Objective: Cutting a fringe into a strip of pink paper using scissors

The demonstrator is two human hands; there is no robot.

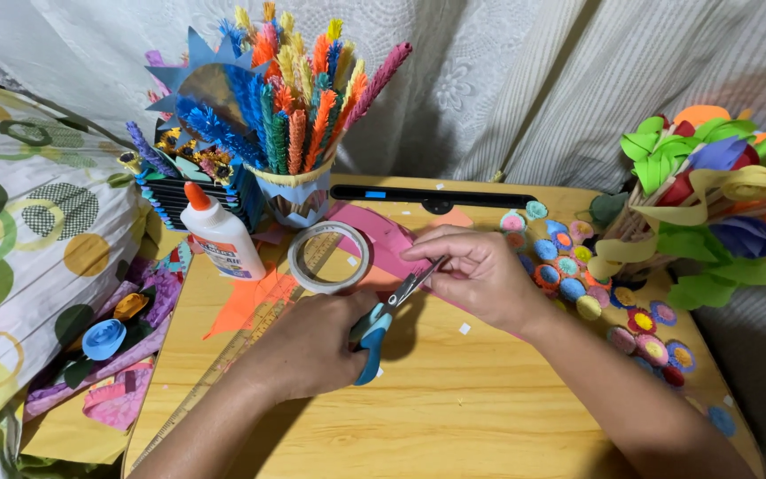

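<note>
My left hand (312, 341) grips blue-handled scissors (381, 321) over the wooden table (454, 417), blades pointing up and right. The blades meet a strip of pink paper (381, 241) that my right hand (480, 273) pinches by its near end. The pink strip runs back toward a roll of clear tape (330, 257) lying flat just left of the scissors' tips. Part of the paper is hidden under my right hand.
A white glue bottle with an orange cap (219, 235) stands at the left. Behind it a cup of fringed paper sticks (299, 115). A long ruler (241, 346) lies diagonally. Small paper flower discs (569, 266) spread at the right, beside a paper-flower basket (711, 195).
</note>
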